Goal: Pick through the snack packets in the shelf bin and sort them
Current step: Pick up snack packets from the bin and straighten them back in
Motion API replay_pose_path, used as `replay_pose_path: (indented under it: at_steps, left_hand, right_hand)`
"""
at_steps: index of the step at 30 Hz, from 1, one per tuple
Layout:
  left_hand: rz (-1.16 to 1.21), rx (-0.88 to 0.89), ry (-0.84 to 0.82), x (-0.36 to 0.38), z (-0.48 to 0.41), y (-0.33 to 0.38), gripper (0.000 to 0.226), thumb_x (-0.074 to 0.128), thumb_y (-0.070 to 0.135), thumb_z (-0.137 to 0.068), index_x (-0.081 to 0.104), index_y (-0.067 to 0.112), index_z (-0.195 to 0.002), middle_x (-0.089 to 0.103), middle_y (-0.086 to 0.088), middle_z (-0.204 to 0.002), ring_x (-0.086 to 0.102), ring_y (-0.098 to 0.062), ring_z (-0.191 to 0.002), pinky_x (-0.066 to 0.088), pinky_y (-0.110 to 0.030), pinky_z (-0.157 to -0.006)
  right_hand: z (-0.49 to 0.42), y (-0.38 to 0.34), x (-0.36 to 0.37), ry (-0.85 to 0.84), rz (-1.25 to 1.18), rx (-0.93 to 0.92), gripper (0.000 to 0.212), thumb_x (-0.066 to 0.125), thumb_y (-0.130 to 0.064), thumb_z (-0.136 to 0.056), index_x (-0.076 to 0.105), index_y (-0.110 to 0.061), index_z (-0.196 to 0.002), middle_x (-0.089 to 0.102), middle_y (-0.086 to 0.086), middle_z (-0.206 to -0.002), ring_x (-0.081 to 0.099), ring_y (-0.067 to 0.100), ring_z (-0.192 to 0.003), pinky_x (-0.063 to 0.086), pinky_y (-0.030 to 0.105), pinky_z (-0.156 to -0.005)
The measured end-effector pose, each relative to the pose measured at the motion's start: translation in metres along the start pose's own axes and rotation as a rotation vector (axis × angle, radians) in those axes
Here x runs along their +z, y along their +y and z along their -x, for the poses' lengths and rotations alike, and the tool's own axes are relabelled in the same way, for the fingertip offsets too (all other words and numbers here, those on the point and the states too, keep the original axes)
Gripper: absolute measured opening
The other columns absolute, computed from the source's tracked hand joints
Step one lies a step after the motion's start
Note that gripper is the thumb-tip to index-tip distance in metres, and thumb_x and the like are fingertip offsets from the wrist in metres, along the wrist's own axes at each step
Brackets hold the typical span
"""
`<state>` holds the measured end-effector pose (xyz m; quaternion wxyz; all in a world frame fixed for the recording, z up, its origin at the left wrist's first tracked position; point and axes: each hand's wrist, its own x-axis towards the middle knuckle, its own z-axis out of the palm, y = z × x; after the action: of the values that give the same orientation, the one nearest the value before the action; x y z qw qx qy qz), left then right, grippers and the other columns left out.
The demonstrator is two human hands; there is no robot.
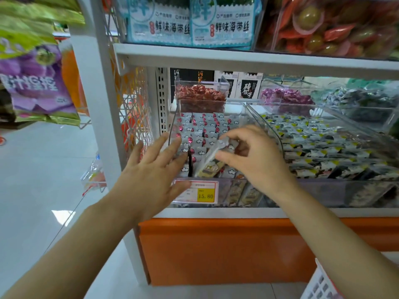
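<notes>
Snack packet (210, 157) pinched by right hand (257, 160) over the bin (233, 197); left hand (149, 175) spread open.

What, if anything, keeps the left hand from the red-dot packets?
Probably yes: the left hand hovers open at the left wall of the open-topped bin, red-dot packets lie bare beside its fingers, and the right hand, pinching a packet, is off to the right.

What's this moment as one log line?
right hand: pinches snack packet | left hand: open, at left edge of shelf bin
</notes>
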<state>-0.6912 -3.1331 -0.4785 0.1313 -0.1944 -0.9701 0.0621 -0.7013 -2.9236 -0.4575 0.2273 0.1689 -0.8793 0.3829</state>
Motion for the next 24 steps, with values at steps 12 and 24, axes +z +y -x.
replay_pose_path:
  at_steps: [12, 24]
  left_hand:
    - [0.144, 0.005, 0.020, 0.001, -0.004, -0.001, 0.077, 0.034, 0.063, -0.087, 0.006, 0.028, -0.150, -0.020, 0.004, -0.156, -0.029, -0.010, -0.138, -0.011, -0.035, -0.109]
    - [0.288, -0.025, 0.018, -0.006, -0.007, 0.000, 0.081, 0.046, 0.061, -0.083, 0.010, 0.030, -0.148, -0.011, 0.010, -0.157, -0.019, -0.010, -0.141, 0.000, -0.043, -0.115]
  right_hand:
    - [-0.005, -0.004, 0.035, -0.221, 0.464, -0.260, 0.034, 0.041, -0.038, -0.096, 0.070, -0.027, -0.083, 0.062, -0.017, -0.084, 0.035, 0.007, -0.090, 0.017, 0.030, -0.074]
    - [-0.047, 0.004, 0.036, -0.274, 0.557, -0.226, 0.016, 0.067, -0.040, -0.081, 0.071, -0.027, -0.090, 0.049, -0.015, -0.081, 0.032, 0.011, -0.088, 0.024, 0.029, -0.073]
